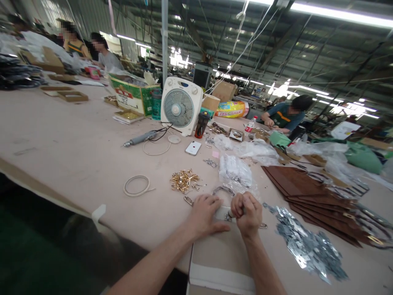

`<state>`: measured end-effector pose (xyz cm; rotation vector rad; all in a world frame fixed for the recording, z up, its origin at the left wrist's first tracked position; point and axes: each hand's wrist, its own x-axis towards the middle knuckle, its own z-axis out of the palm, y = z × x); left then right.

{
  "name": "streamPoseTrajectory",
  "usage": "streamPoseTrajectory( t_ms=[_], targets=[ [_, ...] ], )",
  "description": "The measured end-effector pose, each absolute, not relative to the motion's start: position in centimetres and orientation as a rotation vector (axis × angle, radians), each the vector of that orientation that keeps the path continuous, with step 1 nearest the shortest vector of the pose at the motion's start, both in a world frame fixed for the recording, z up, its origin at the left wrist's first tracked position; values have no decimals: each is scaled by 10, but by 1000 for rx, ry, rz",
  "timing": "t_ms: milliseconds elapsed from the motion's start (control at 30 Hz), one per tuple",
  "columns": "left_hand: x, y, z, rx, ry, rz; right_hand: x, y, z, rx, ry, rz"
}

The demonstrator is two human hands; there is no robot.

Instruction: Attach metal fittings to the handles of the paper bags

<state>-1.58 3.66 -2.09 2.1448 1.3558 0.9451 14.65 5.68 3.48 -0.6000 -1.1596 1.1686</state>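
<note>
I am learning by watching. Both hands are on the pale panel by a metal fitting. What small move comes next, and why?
Probably press the metal fitting down with the right hand: its fist is closed at the fitting, and the left hand lies flat, steadying the pale panel.

No words or numbers can be read. Near the far edge of the bench (76, 143), a green cardboard box (133, 96) carries a red panel with pale characters, too blurred to make out. The white fan (181, 107) beside it has a small illegible mark on its top rim. Print on a yellow bag (231, 109) and a bottle (251, 125) behind the fan is too small to read.
</note>
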Motion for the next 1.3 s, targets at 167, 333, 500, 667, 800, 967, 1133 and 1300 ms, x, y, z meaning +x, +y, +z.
streamPoseTrajectory(
  t_ms=[167, 333, 500, 667, 800, 967, 1133, 1300],
  targets=[
    [-41, 15, -26, 1950, 1365, 1187, 148, 56, 51, -583, -1074, 1120],
    [-52, 3, -23, 1841, 1405, 1197, 121, 65, 54, -611, -1037, 1234],
    [-49, 9, -18, 1751, 1407, 1175, 85, 78, 29, -716, -1017, 1316],
    [-50, 15, -18, 1673, 1446, 1145, 79, 88, 17, -758, -969, 1296],
    [-51, 18, -19, 1662, 1438, 1116, 79, 93, 13, -780, -990, 1328],
    [-51, 21, -19, 1652, 1446, 1104, 76, 97, 11, -778, -1009, 1384],
    [-51, 20, -19, 1660, 1445, 1113, 77, 97, 11, -721, -1059, 1435],
    [-51, 21, -17, 1690, 1437, 1091, 75, 88, 10, -756, -1288, 1389]
  ],
)
